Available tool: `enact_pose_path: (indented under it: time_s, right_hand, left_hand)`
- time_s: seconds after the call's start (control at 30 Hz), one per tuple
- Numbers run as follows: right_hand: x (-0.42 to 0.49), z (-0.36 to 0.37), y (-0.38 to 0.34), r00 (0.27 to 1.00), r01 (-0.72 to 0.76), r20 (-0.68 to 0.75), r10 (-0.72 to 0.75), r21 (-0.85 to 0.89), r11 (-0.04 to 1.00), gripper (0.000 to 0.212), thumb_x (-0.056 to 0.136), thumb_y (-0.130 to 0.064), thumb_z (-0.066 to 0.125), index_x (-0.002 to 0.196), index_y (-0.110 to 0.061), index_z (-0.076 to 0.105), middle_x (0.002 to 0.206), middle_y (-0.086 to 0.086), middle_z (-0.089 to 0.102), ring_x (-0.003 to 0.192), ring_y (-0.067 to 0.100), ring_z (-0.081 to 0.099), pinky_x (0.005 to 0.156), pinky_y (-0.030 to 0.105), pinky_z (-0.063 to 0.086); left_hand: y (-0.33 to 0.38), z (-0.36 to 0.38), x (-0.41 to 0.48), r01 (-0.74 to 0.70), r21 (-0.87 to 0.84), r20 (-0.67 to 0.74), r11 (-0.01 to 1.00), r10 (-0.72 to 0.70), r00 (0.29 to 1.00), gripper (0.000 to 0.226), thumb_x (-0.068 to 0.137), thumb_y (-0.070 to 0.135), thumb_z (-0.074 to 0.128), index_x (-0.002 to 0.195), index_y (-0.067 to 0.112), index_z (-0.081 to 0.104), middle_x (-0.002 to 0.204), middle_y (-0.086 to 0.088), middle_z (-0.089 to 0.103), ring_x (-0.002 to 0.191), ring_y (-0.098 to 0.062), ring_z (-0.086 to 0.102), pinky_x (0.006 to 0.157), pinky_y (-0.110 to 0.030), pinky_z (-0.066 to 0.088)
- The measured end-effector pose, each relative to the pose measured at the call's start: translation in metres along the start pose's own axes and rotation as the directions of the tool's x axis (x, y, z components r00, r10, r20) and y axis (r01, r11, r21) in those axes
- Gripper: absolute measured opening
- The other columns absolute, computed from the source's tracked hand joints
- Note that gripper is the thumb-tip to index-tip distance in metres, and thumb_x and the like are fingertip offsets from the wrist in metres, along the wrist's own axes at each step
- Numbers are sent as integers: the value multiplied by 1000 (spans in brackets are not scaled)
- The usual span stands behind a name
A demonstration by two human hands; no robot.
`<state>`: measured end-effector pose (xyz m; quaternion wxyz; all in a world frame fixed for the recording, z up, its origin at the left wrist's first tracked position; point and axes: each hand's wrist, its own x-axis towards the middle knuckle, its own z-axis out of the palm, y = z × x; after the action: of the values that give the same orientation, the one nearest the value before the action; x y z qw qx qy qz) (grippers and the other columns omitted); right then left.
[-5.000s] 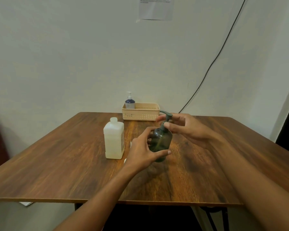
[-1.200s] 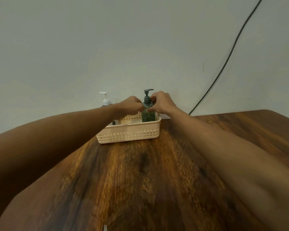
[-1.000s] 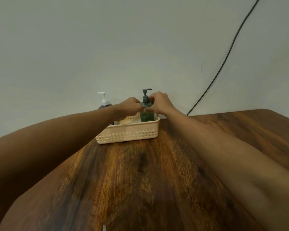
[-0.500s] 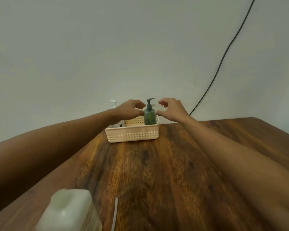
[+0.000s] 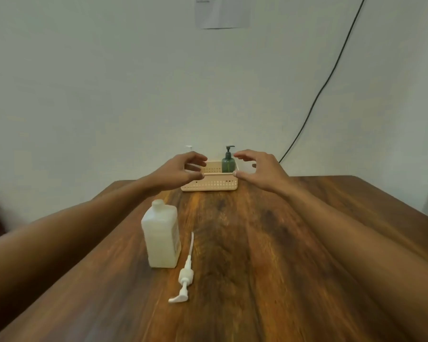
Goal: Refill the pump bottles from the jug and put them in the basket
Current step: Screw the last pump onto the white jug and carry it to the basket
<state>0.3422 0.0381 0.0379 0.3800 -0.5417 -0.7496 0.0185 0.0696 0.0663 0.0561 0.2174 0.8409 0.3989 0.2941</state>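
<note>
Both hands have released the green pump bottle (image 5: 228,163), now upright in the right end of the basket (image 5: 209,185). The left hand (image 5: 181,172) and right hand (image 5: 260,172) draw back, fingers (image 5: 245,155) loosely spread, holding nothing. A white pump top (image 5: 188,147) shows behind the left hand (probably the other bottle). The label on the jug (image 5: 161,239) and the wall notice (image 5: 221,11) are unreadable.

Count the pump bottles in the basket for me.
2. A green bottle stands at the right end of the basket. A second appears to be at the left end, mostly hidden behind the left hand; only its white pump top shows.
</note>
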Motion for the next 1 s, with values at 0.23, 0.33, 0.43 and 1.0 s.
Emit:
enact_pose_path:
  time_s: [0.23,0.33,0.43,1.0]
  right_hand:
    - [-44,-5,-34,998,69,7,-69,6,998,56,89,-40,82,142,-31,65,143,-8,66,131,9,59,110,31,50]
    - [-55,-9,-45,994,107,10,-107,-2,994,55,90,-37,81,142,-28,66,143,-7,67,130,9,60,110,34,51]
    - [-59,-11,-52,993,120,13,-120,3,993,54,90,-34,82,141,-26,67,142,-7,68,129,9,60,110,33,51]
    - [-118,89,-101,690,576,572,-444,-63,815,47,95,-9,68,137,-30,68,143,-8,66,135,11,57,113,39,48]
  left_hand:
    - [18,-3,-56,-44,-34,-70,998,41,997,48,96,23,69,141,21,55,135,4,63,122,-13,62,105,-41,53]
    - [20,-4,-70,-48,-37,-78,998,45,996,49,96,25,69,142,22,53,135,5,63,123,-13,61,105,-38,53]
    - [18,-8,-74,-57,-42,-82,997,54,995,49,96,25,69,142,24,53,135,7,63,122,-11,62,101,-32,55]
    - [-72,16,-143,162,-171,-180,972,-192,965,111,58,75,84,151,37,36,148,6,50,119,-10,55,84,-21,50]
